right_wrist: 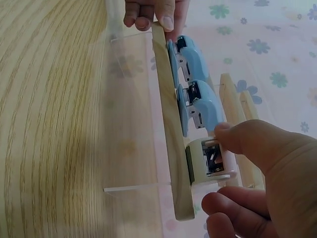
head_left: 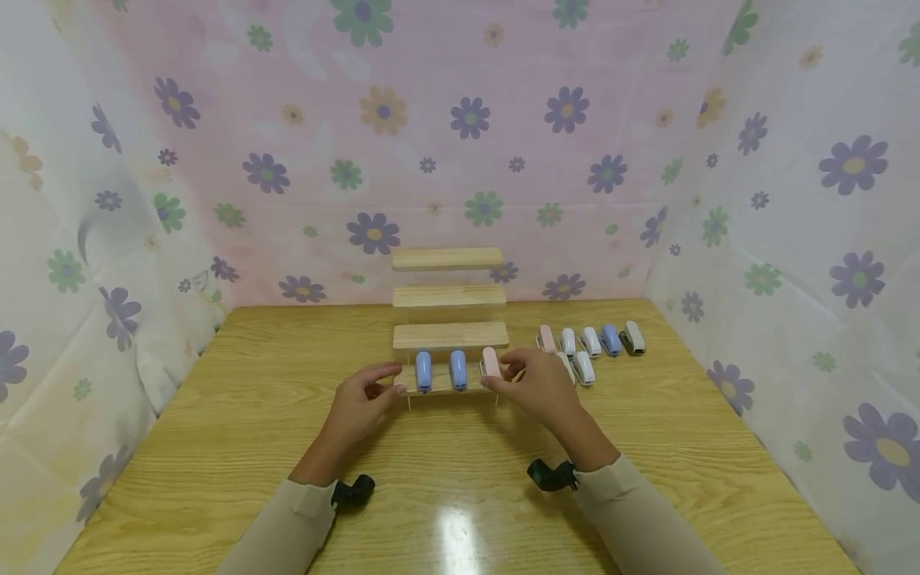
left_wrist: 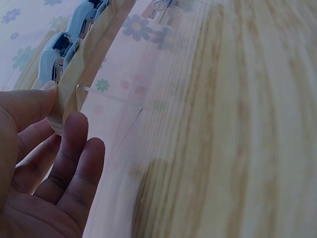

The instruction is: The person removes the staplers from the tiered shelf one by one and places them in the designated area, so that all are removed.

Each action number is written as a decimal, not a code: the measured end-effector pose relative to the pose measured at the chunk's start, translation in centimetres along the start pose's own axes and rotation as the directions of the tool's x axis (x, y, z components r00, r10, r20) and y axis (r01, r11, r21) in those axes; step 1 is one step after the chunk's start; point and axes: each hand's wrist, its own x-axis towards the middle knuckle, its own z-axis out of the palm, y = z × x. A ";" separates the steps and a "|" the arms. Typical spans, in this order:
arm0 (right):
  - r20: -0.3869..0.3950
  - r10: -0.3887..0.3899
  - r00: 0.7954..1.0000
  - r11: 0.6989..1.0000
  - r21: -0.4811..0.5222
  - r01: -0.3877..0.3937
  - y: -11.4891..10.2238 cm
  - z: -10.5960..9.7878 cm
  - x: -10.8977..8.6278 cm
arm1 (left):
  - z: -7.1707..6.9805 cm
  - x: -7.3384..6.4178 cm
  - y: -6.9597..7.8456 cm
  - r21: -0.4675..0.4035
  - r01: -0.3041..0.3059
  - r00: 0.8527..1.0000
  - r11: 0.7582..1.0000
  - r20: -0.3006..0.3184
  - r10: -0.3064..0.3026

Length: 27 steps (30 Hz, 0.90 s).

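Note:
The lowest wooden shelf (head_left: 441,377) of a tiered stand carries two blue mini staplers, a left one (head_left: 423,370) and a middle one (head_left: 458,369). At its right end stands a pink mini stapler (head_left: 490,362), which my right hand (head_left: 544,387) holds between thumb and fingers. In the right wrist view this stapler (right_wrist: 200,161) looks pale, with its open metal side showing. My left hand (head_left: 362,403) pinches the shelf's left end, thumb by the nearest blue stapler (left_wrist: 48,62) and fingers curled beneath.
Three bare wooden shelves, the top one (head_left: 447,258) highest, rise behind. Right of the stand lie several loose staplers, among them a pink one (head_left: 546,339), a blue one (head_left: 610,339) and white ones. Clear supports (right_wrist: 136,187) hold the shelf. Flowered cloth (head_left: 431,184) encloses the table.

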 end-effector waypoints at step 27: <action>-0.064 0.025 0.998 0.998 -0.062 -0.029 -0.4 0.1 -0.5 | 0.1 0.1 0.0 0.003 -0.018 1.000 1.000 -0.005 0.018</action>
